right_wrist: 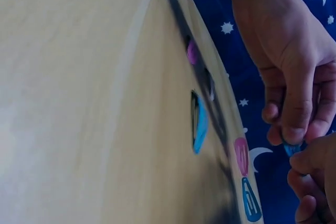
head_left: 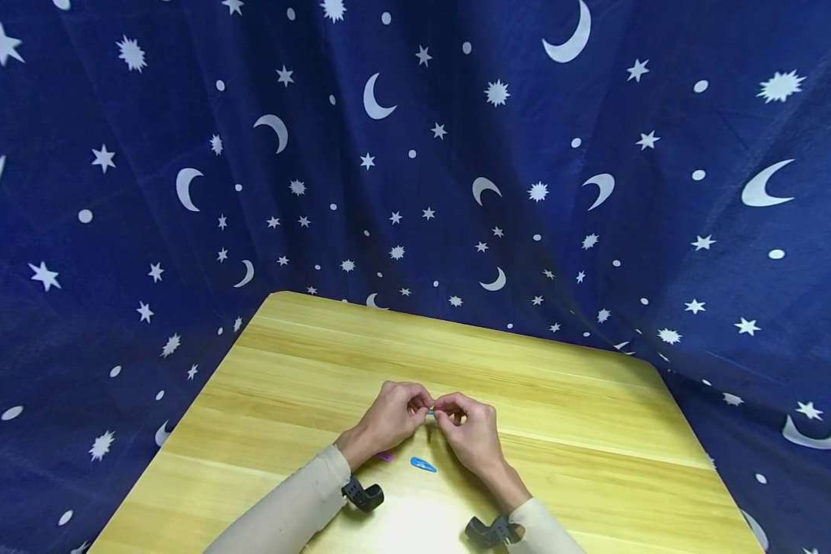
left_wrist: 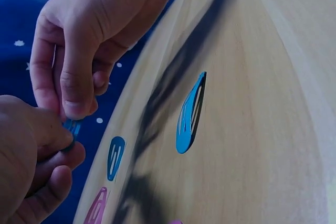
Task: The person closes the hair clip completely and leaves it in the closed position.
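A small blue hair clip [head_left: 430,412] is pinched between the fingertips of both hands, above the table. From the left, my left hand [head_left: 391,415] grips one end with thumb and fingers. My right hand [head_left: 472,435] pinches the other end. Fingers cover most of this clip [left_wrist: 72,126] in the left wrist view. Below the hands, a light blue snap hair clip [head_left: 423,464] lies on the table. Partly hidden by the left wrist is a purple clip [head_left: 385,456].
Farther along the wooden table [head_left: 305,346], the left wrist view shows another blue clip [left_wrist: 115,158] and a pink clip [left_wrist: 95,208] near the edge. A dark blue curtain [head_left: 415,169] with moons and stars hangs behind the table. Wrist cameras [head_left: 363,494] sit at both sleeves.
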### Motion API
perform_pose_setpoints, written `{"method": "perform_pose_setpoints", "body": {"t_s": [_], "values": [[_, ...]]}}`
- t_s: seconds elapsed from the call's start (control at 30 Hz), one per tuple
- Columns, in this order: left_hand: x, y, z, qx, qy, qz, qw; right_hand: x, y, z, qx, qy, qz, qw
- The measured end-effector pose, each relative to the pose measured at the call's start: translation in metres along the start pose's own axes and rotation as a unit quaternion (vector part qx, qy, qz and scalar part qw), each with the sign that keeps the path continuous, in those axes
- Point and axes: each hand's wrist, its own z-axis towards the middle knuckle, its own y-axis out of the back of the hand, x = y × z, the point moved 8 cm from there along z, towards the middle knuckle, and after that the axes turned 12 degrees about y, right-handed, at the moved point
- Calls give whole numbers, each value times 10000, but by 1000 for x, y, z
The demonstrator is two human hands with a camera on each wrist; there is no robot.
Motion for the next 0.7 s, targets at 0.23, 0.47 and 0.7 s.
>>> {"method": "perform_pose_setpoints", "body": {"t_s": [0.23,0.47,0.7], "values": [[-2,4,1,-82,-91,116,9999,1,2,2,-225,-15,56,9997],[0,1,-1,155,-1,140,9998,-2,-1,-1,-7,-115,263,9996],[4,-4,-3,354,-66,205,9991,-5,-6,-8,256,-364,346,9984]]}}
